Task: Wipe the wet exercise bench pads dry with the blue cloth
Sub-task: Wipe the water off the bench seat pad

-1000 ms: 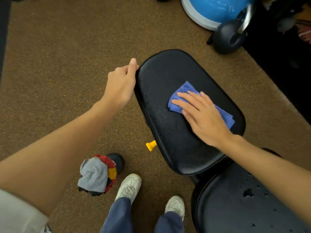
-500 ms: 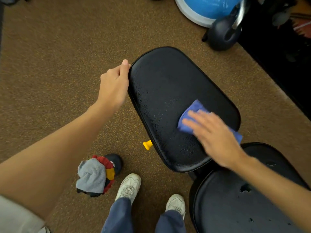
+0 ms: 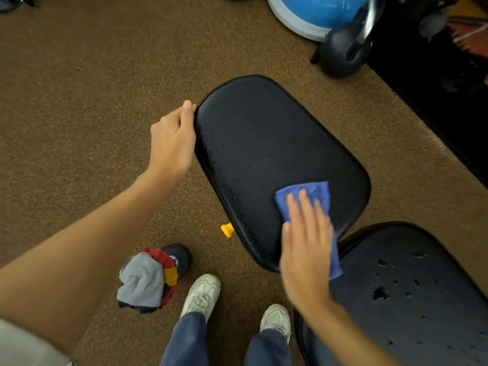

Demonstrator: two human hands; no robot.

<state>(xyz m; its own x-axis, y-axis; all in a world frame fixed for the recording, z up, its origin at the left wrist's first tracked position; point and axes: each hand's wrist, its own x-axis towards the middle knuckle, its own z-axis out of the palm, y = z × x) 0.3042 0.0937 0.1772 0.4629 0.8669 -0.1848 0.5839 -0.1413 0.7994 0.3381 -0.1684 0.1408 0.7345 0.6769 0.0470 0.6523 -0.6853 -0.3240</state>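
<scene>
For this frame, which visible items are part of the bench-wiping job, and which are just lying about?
Part of the job:
- blue cloth, pressed flat under the right hand
- upper bench pad, steadied at its edge by the left hand
- lower bench pad, with water drops on it

Lying about:
- bundle of rags on the carpet
- kettlebell
- blue balance ball

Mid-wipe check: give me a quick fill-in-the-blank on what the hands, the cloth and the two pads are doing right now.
1. The right hand presses the ____ cloth flat on the far pad.
2. The left hand grips that pad's ____ edge.
3. Large water drops sit on the ____ pad, the one closer to the shoes.
4. A small ____ knob sticks out below the far pad.

Missing words: blue; left; near; yellow
</scene>
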